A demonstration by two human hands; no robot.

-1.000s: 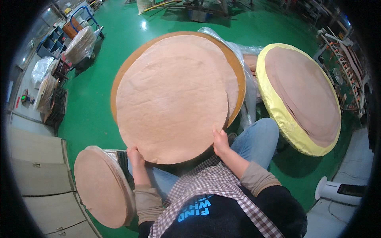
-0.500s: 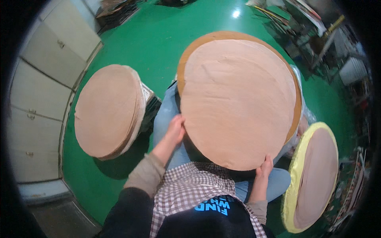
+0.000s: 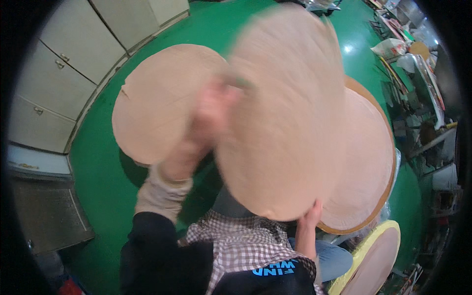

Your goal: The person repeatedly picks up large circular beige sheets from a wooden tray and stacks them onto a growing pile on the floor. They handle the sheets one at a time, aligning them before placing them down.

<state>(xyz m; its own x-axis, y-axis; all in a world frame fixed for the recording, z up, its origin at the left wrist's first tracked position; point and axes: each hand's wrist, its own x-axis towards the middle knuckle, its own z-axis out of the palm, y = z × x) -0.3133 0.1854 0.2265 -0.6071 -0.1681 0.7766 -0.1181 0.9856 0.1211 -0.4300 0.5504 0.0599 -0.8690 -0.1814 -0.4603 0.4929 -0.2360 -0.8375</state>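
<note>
I have the right hand (image 3: 310,215) pinching a tilted round sheet (image 3: 282,128) in its fingers, left of the brown board (image 3: 355,85); the left hand (image 3: 214,109) blurs alongside — I can't tell those fingers' state. Farther left of the board: a second sheet (image 3: 157,101).

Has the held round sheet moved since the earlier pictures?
Yes, leftward: the round sheet, earlier over the brown-rimmed board, is now mostly left of it, nearer the cabinets.

Motion blurs the left grip (image 3: 212,110) and the raised round sheet (image 3: 282,123), which hides the brown board's (image 3: 356,85) left part; the lower edge crops the near-right yellow-rimmed disc (image 3: 364,252).
</note>
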